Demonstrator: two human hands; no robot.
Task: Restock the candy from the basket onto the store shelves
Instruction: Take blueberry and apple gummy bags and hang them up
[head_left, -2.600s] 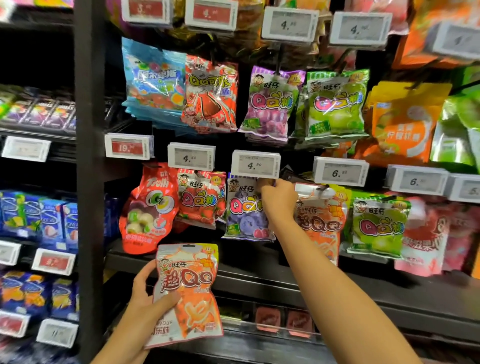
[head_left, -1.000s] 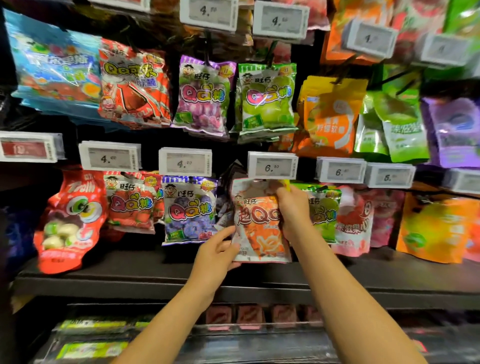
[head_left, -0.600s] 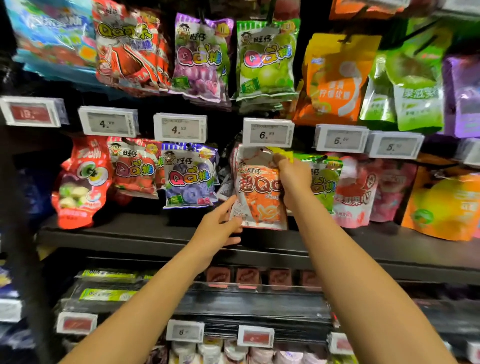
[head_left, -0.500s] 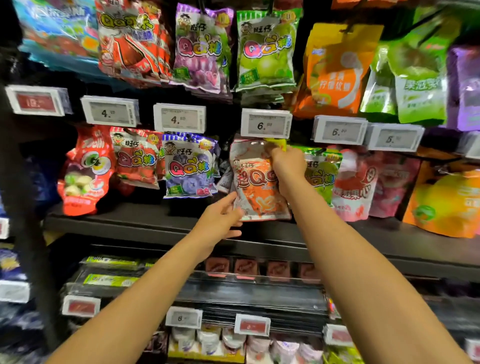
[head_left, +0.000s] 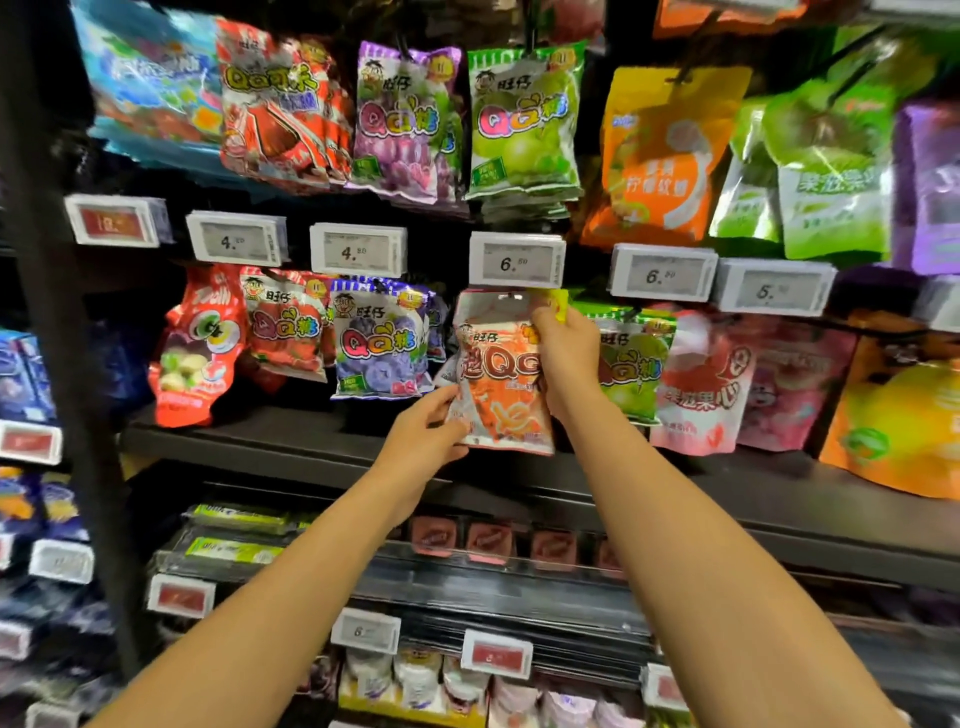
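An orange and white candy bag (head_left: 498, 384) hangs just under the middle price tag (head_left: 517, 259) marked 6. My right hand (head_left: 563, 353) pinches the bag's upper right corner. My left hand (head_left: 426, 431) holds its lower left corner between thumb and fingers. The bag's top hole sits level with the peg, which is hidden behind the tag. A purple candy bag (head_left: 379, 343) hangs to its left and a green candy bag (head_left: 634, 364) to its right. The basket is out of view.
Rows of hanging candy bags fill the upper pegs. A dark shelf ledge (head_left: 675, 483) runs below the bags, with flat packs and small boxes on the lower shelf (head_left: 493, 571). A black upright post (head_left: 62, 312) stands at the left.
My left hand has brought the orange bag from low left up to the peg under the 6 tag. My right hand has moved from the purple bag's peg to this bag's top.
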